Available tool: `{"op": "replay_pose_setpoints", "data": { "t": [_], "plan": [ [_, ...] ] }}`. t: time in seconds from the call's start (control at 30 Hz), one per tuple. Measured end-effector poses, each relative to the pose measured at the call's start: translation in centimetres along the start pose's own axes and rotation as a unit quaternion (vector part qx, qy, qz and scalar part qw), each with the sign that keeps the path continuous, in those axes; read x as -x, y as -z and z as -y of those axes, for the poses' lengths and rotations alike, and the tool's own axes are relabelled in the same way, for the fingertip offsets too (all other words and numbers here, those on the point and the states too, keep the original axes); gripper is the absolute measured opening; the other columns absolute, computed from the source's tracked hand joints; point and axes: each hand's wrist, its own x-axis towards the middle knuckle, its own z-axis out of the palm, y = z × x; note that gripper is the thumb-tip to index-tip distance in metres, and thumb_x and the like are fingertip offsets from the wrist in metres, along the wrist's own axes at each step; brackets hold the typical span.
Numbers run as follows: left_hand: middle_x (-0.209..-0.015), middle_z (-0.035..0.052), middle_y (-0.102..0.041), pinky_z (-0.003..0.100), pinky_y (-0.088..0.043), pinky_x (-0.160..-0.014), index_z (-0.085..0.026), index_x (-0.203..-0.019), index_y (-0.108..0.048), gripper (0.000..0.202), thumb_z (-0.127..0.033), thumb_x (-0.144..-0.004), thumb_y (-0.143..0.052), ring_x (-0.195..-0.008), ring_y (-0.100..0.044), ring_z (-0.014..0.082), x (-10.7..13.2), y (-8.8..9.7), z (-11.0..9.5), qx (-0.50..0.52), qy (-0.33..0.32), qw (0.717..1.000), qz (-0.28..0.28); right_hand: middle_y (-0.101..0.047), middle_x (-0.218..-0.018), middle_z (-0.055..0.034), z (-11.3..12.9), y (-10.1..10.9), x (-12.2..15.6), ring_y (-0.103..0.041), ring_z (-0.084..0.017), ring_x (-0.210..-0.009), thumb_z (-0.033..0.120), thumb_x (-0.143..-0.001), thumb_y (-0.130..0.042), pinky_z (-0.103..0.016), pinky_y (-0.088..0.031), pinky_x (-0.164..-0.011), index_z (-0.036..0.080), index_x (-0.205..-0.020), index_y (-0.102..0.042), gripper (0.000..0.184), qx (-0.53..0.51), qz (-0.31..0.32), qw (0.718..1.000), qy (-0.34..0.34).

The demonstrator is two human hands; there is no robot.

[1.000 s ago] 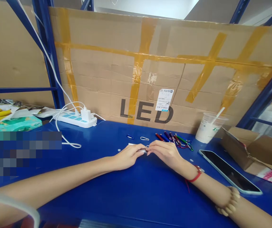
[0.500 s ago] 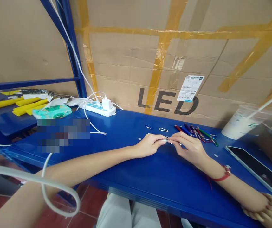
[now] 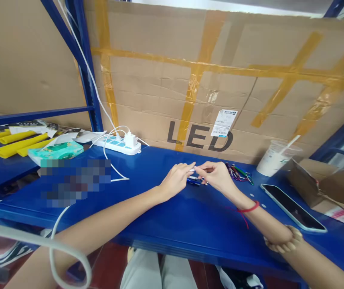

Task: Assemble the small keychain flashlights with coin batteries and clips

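Observation:
My left hand and my right hand meet fingertip to fingertip a little above the blue table. Both pinch a small silver piece between them; it is too small to name. Just under the fingers lies a small blue pen-like item. A bunch of small coloured pens with clips lies right behind my right hand. A red cord circles my right wrist, and a bead bracelet sits further up the arm.
A lidded cup with a straw, a phone lying face up and an open cardboard box are on the right. A white power strip, a tissue pack and yellow rolls are on the left. A taped cardboard sheet marked LED stands behind.
Both hands have lifted off the table and shifted toward the back, still pinching the small silver piece. A blue pen-like item now shows beneath them. The camera view has swung about.

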Motion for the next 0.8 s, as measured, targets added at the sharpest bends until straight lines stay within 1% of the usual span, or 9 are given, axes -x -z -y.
{"op": "replay_pose_setpoints", "data": {
  "t": [0.1,0.17,0.27,0.37,0.4,0.57,0.63,0.7,0.8],
  "plan": [
    [-0.088,0.0096,-0.066,0.038,-0.045,-0.080,-0.011,-0.123,-0.050,0.037,-0.014,-0.088,-0.037,-0.085,-0.058,0.0217,-0.2,0.4,0.1,-0.035,-0.017,0.999,0.013,-0.056,-0.046,0.0001,0.4,0.3,-0.6,-0.048,-0.008,-0.035,0.045,-0.059,-0.071,-0.020,-0.043,-0.036,0.011,-0.060,-0.066,0.034,-0.033,0.041,0.995,-0.082],
    [-0.086,0.0098,-0.066,0.039,-0.045,-0.079,-0.011,-0.123,-0.050,0.037,-0.015,-0.088,-0.038,-0.084,-0.057,0.0226,-0.3,0.6,0.1,-0.047,-0.027,0.998,0.035,-0.055,-0.045,0.0010,0.2,0.8,-1.0,-0.046,-0.006,-0.035,0.044,-0.058,-0.073,-0.018,-0.041,-0.036,0.011,-0.057,-0.065,0.034,-0.042,0.077,0.990,-0.111],
    [-0.091,0.0105,-0.067,0.039,-0.045,-0.081,-0.011,-0.123,-0.050,0.037,-0.016,-0.089,-0.037,-0.086,-0.058,0.0223,-0.4,0.8,-0.2,-0.034,-0.015,0.998,0.054,-0.054,-0.045,0.0020,-0.4,1.6,-1.5,-0.045,-0.005,-0.037,0.044,-0.057,-0.074,-0.016,-0.040,-0.037,0.010,-0.057,-0.064,0.035,-0.070,0.118,0.984,-0.110],
    [-0.113,0.0081,-0.062,0.038,-0.042,-0.090,-0.019,-0.124,-0.049,0.037,-0.017,-0.088,-0.040,-0.097,-0.057,0.0212,-0.5,1.0,-0.6,0.009,0.006,0.999,0.041,-0.052,-0.044,0.0027,-1.1,1.9,-1.6,-0.045,-0.005,-0.038,0.048,-0.058,-0.073,-0.015,-0.038,-0.037,0.010,-0.059,-0.065,0.039,-0.096,0.129,0.982,-0.095],
    [-0.114,0.0067,-0.062,0.037,-0.042,-0.090,-0.021,-0.123,-0.049,0.036,-0.017,-0.088,-0.040,-0.098,-0.057,0.0202,-0.5,1.1,-0.7,0.029,0.012,0.999,0.039,-0.051,-0.043,0.0029,-1.2,1.9,-1.5,-0.045,-0.005,-0.038,0.050,-0.058,-0.072,-0.015,-0.037,-0.036,0.010,-0.059,-0.065,0.040,-0.102,0.126,0.982,-0.095],
    [-0.104,0.0038,-0.065,0.029,-0.045,-0.084,-0.021,-0.109,-0.057,0.027,-0.021,-0.088,-0.039,-0.090,-0.060,0.0162,-0.5,1.1,-1.3,0.108,0.033,0.993,0.030,-0.048,-0.042,0.0038,-1.7,1.4,-0.9,-0.043,-0.003,-0.038,0.052,-0.058,-0.071,-0.013,-0.035,-0.035,0.010,-0.056,-0.063,0.042,-0.161,0.120,0.973,-0.117],
    [-0.098,0.0036,-0.066,0.027,-0.046,-0.081,-0.020,-0.103,-0.059,0.025,-0.021,-0.088,-0.039,-0.083,-0.060,0.0150,-0.5,0.9,-1.4,0.125,0.045,0.991,0.030,-0.047,-0.042,0.0042,-2.0,1.2,-0.8,-0.042,-0.003,-0.039,0.051,-0.059,-0.071,-0.012,-0.037,-0.035,0.010,-0.055,-0.062,0.042,-0.181,0.127,0.969,-0.114],
    [-0.087,0.0026,-0.066,0.026,-0.046,-0.076,-0.019,-0.101,-0.059,0.024,-0.022,-0.087,-0.039,-0.076,-0.059,0.0140,-0.6,0.8,-1.5,0.134,0.068,0.988,0.035,-0.048,-0.042,0.0036,-2.3,1.1,-0.7,-0.043,-0.004,-0.039,0.051,-0.060,-0.070,-0.013,-0.038,-0.035,0.011,-0.057,-0.062,0.041,-0.167,0.122,0.973,-0.098],
    [-0.065,-0.0017,-0.058,0.023,-0.044,-0.067,-0.016,-0.100,-0.058,0.024,-0.025,-0.087,-0.039,-0.064,-0.055,0.0125,-0.8,0.6,-1.5,0.148,0.133,0.979,0.034,-0.052,-0.045,0.0022,-2.7,1.2,-0.8,-0.046,-0.007,-0.037,0.050,-0.061,-0.070,-0.016,-0.040,-0.033,0.012,-0.064,-0.063,0.039,-0.111,0.054,0.992,-0.039]
  ]
}}
